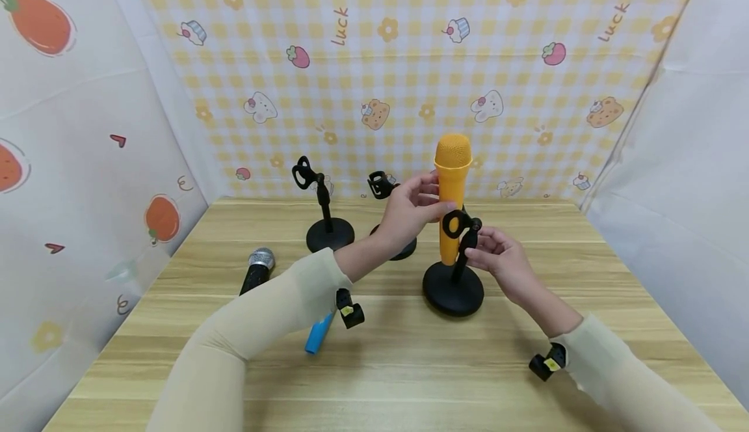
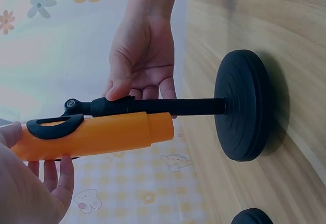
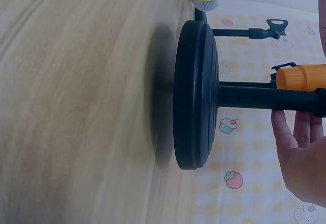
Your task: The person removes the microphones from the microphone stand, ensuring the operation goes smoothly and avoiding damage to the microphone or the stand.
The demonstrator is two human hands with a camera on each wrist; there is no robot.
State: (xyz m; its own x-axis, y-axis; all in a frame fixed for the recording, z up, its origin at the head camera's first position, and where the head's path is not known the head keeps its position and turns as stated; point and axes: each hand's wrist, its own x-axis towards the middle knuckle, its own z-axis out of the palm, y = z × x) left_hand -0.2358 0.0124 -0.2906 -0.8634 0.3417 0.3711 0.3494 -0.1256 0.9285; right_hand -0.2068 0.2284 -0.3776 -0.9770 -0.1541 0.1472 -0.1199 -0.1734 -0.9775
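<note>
An orange microphone (image 1: 452,185) stands upright, its mesh head on top, pinched between the thumb and fingers of my left hand (image 1: 412,207). Beside it rises a black desktop microphone stand (image 1: 453,292) with a round base on the table. The stand's clip (image 2: 56,134) lies along the microphone's body, and a dark edge of it shows on the opposite side. My right hand (image 1: 503,264) grips the stand's pole just below the clip joint. The microphone's narrower tail end (image 2: 162,127) hangs alongside the pole, above the base.
Two more black stands, one at back left (image 1: 329,233) and one behind my left hand (image 1: 381,185), stand on the wooden table (image 1: 433,380). A black microphone (image 1: 257,269) with a silver head lies at left. My left forearm partly hides a blue microphone (image 1: 318,336).
</note>
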